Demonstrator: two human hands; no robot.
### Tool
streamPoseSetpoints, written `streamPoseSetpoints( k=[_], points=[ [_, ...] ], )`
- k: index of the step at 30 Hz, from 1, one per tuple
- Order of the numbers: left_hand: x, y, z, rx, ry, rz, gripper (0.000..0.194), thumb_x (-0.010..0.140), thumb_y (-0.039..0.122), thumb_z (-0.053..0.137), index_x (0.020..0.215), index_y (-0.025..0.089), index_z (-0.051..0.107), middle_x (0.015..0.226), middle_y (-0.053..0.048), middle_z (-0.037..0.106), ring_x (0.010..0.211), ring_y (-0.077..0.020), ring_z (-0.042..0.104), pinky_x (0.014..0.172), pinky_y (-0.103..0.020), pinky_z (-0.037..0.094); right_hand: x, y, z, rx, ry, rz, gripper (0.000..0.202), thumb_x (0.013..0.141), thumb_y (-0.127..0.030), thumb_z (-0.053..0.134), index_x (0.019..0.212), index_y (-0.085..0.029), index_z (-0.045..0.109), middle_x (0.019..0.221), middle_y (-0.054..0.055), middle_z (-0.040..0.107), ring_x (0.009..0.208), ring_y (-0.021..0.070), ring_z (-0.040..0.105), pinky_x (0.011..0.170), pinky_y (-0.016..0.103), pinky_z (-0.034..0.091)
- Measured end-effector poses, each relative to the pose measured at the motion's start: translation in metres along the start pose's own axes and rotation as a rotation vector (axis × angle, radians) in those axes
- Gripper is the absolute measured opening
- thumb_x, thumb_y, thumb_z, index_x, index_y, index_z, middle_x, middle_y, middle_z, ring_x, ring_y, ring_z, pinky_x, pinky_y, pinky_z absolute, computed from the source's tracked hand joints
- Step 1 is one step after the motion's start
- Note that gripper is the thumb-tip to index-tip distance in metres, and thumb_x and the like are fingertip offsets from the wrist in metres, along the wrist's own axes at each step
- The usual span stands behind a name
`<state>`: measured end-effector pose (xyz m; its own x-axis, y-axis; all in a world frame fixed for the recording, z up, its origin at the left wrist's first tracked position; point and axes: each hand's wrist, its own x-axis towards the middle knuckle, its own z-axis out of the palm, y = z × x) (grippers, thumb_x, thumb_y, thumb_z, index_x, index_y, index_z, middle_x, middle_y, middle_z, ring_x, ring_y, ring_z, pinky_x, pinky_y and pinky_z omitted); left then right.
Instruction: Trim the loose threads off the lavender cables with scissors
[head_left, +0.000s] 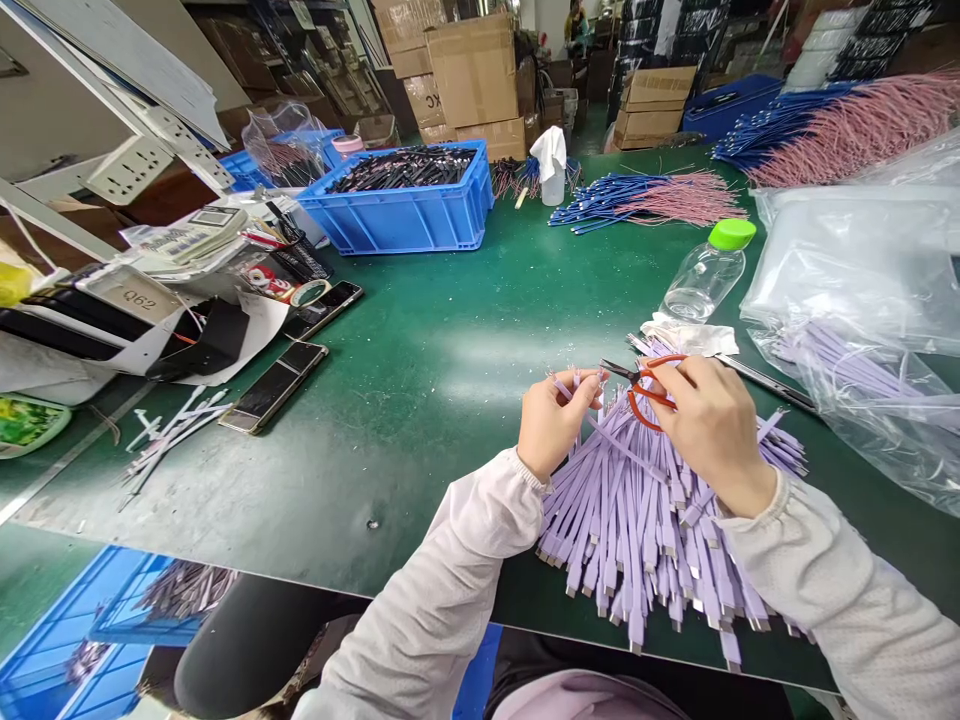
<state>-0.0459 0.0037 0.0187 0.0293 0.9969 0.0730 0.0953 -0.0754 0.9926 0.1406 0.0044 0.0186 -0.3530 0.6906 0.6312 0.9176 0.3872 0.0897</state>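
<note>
My left hand [556, 415] pinches a few purple cables near their stripped wire ends, which poke up past the fingertips. My right hand [705, 420] grips red-handled pliers or cutters [643, 376], their dark jaws pointing left and almost touching the wire ends by my left fingers. I cannot make out whether the jaws are closed on a wire. Beneath both hands a thick pile of flat purple cables [622, 510] fans over the green table, metal connectors toward the near edge. Behind the pile lies a crumpled white tissue [690, 332].
A clear bottle with a green cap [709, 270] stands behind the pile. Plastic bags [862, 270] with purple cables lie right. A blue crate [405, 215] of black parts and blue-pink wire bundles [645, 200] are farther back. Phones [276, 385] and loose pale cables [176, 432] lie left.
</note>
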Motion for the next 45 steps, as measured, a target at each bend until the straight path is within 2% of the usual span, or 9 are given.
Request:
streamPoseSetpoints(
  k=[6,15,21,27,32,35,38,40,45],
  points=[
    [0.0001,-0.0005,0.0023,0.023,0.039,-0.004,0.024,0.084,0.029,0.058,0.097,0.015,0.072,0.069,-0.002,0.066,0.063,-0.0108,0.060,0.063,-0.020,0.044,0.0016,-0.0019,-0.0012,0.028,-0.014,0.014,0.023,0.086,-0.019,0.058,0.106,-0.016,0.067,0.082,0.006,0.059,0.077,0.0202,0.054,0.069,0.031,0.040],
    [0.0002,0.0010,0.0024,-0.009,0.033,0.009,0.024,0.084,0.028,0.057,0.099,0.015,0.072,0.075,-0.003,0.067,0.061,-0.0093,0.061,0.060,-0.019,0.045,-0.0007,-0.0010,-0.0017,-0.018,-0.005,0.059,0.013,0.088,-0.025,0.059,0.090,-0.018,0.069,0.071,0.002,0.059,0.065,0.0160,0.053,0.056,0.028,0.033],
    [0.0011,0.0000,0.0004,-0.100,0.008,-0.022,0.026,0.084,0.032,0.058,0.096,0.014,0.071,0.076,-0.005,0.068,0.062,-0.0107,0.063,0.059,-0.019,0.046,-0.0011,0.0013,0.0002,0.020,-0.003,0.053,0.019,0.087,-0.023,0.057,0.101,-0.017,0.068,0.083,0.005,0.062,0.077,0.0188,0.056,0.068,0.028,0.040],
    [0.0019,0.0002,-0.0002,-0.220,-0.014,-0.093,0.025,0.080,0.033,0.063,0.094,0.013,0.068,0.076,-0.006,0.068,0.071,-0.0154,0.066,0.049,-0.018,0.045,-0.0035,-0.0001,0.0012,-0.009,-0.013,0.069,0.015,0.088,-0.024,0.056,0.095,-0.018,0.068,0.076,0.003,0.061,0.070,0.0172,0.055,0.060,0.028,0.036],
    [0.0029,-0.0027,0.0010,-0.321,-0.039,-0.103,0.022,0.082,0.033,0.061,0.089,0.013,0.067,0.095,-0.011,0.069,0.089,-0.0197,0.066,0.063,-0.025,0.055,-0.0023,-0.0020,0.0029,0.000,0.034,0.126,0.016,0.089,-0.025,0.054,0.094,-0.017,0.068,0.079,0.005,0.062,0.074,0.0189,0.057,0.063,0.029,0.039],
    [0.0024,-0.0015,-0.0003,-0.144,-0.026,-0.032,0.023,0.086,0.032,0.057,0.093,0.016,0.071,0.107,-0.011,0.065,0.100,-0.0208,0.061,0.072,-0.028,0.055,-0.0010,-0.0021,0.0034,0.049,0.051,0.121,0.023,0.087,-0.021,0.055,0.106,-0.016,0.066,0.090,0.007,0.063,0.086,0.0220,0.058,0.074,0.031,0.044],
    [0.0015,0.0020,-0.0030,0.121,0.071,0.059,0.019,0.085,0.030,0.060,0.092,0.021,0.075,0.100,-0.008,0.063,0.106,-0.0202,0.054,0.093,-0.033,0.047,-0.0007,-0.0022,0.0030,0.057,0.064,0.087,0.026,0.086,-0.018,0.054,0.110,-0.016,0.065,0.090,0.008,0.062,0.086,0.0226,0.056,0.077,0.033,0.045],
    [0.0012,0.0039,-0.0045,0.174,0.097,0.071,0.019,0.085,0.030,0.060,0.091,0.022,0.076,0.095,-0.007,0.061,0.104,-0.0191,0.054,0.098,-0.034,0.042,-0.0012,-0.0024,0.0026,0.048,0.059,0.052,0.028,0.086,-0.018,0.053,0.112,-0.017,0.064,0.086,0.007,0.060,0.083,0.0219,0.055,0.075,0.033,0.044],
    [0.0018,0.0029,-0.0064,-0.124,-0.117,-0.105,0.032,0.086,0.042,0.056,0.091,0.016,0.074,0.090,-0.007,0.064,0.077,-0.0142,0.057,0.061,-0.022,0.048,-0.0029,-0.0016,0.0023,0.034,0.030,0.027,0.031,0.086,-0.019,0.053,0.115,-0.018,0.063,0.082,0.007,0.058,0.079,0.0221,0.053,0.073,0.034,0.041]
  ],
)
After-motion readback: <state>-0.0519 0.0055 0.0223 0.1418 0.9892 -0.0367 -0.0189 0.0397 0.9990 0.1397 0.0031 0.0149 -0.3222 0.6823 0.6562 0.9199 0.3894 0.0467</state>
